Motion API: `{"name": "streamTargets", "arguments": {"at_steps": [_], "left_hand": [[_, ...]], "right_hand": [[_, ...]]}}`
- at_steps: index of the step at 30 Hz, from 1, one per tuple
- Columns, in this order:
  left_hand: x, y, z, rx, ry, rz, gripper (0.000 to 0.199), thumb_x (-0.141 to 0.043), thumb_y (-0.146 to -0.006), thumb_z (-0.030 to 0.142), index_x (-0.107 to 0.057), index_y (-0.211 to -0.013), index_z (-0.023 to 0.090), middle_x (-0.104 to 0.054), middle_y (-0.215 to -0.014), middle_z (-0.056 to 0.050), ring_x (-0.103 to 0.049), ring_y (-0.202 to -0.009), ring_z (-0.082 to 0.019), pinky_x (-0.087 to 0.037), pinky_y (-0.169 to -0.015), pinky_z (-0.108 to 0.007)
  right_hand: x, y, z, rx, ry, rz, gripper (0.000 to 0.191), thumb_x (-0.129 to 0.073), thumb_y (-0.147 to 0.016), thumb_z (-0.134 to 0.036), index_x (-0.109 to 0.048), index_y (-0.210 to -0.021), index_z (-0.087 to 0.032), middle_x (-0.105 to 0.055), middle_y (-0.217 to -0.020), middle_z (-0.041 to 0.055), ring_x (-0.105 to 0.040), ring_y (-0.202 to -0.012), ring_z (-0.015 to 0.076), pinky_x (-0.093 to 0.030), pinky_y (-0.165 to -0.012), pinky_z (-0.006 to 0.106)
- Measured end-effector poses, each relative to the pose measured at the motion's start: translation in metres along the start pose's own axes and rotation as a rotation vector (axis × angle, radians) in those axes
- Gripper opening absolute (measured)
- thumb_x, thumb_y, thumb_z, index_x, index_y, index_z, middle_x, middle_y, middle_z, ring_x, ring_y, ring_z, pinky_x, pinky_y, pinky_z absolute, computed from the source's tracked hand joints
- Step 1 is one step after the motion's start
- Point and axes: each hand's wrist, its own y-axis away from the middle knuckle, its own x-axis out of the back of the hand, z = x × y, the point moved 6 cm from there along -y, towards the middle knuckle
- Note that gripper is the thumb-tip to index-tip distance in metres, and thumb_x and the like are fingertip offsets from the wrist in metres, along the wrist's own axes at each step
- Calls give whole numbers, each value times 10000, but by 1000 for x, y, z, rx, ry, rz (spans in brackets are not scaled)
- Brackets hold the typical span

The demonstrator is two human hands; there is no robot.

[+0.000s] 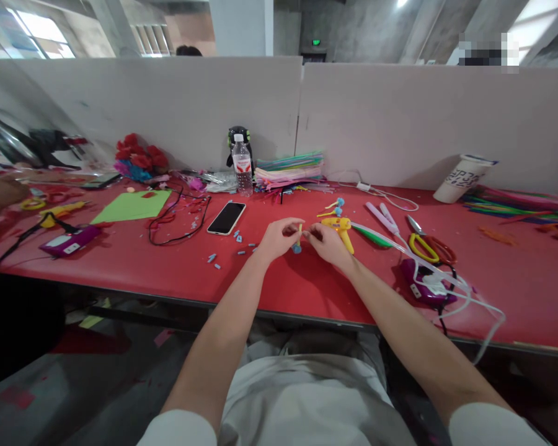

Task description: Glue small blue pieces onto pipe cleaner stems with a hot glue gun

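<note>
Over the red table, my left hand point(279, 240) pinches a small pipe-cleaner flower point(297, 249), its yellow stem up and its fuzzy blue head hanging below. My right hand point(328, 243) is closed at the fingertips right beside the stem; whatever lies between those fingers is too small to make out. Just behind the right hand lies a yellow glue gun point(338, 224). Beyond it are similar blue-and-yellow pieces point(337, 207). Several short light-blue bits point(239, 237) are scattered left of my left hand.
A phone point(227, 218), a water bottle point(242, 166) and a pile of pipe cleaners point(288, 171) stand toward the divider point(190, 111). Right are scissors point(423, 241), a purple box with cables point(423, 286) and a paper cup point(462, 178). Another person's arm point(0, 195) reaches in at far left.
</note>
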Motion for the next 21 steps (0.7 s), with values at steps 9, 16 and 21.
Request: {"name": "streamTargets", "arguments": {"at_steps": [9, 16, 21], "left_hand": [[2, -1, 0, 27, 57, 20, 326, -647, -754, 221, -663, -1067, 131, -673, -832, -52, -635, -743, -117, -534, -757, -257], [8, -2, 0, 52, 6, 73, 326, -642, -768, 233, -656, -1082, 145, -663, -789, -34, -616, -726, -111, -509, -746, -244], [15, -1, -2, 83, -32, 139, 309, -629, -774, 233, -652, -1071, 149, -659, -731, -18, -608, -684, -108, -495, -716, -237]], "right_hand": [[-1, -1, 3, -36, -70, 4, 329, -527, -853, -508, -586, -775, -193, -595, -682, 28, -482, -590, 155, -384, -554, 283], [9, 1, -7, 12, -74, 40, 288, -513, -878, -454, -589, -814, -184, -616, -730, 40, -531, -646, 165, -429, -623, 299], [14, 7, -14, 24, -34, 59, 222, -569, -855, -399, -627, -813, -189, -663, -756, 44, -583, -668, 172, -453, -658, 313]]}}
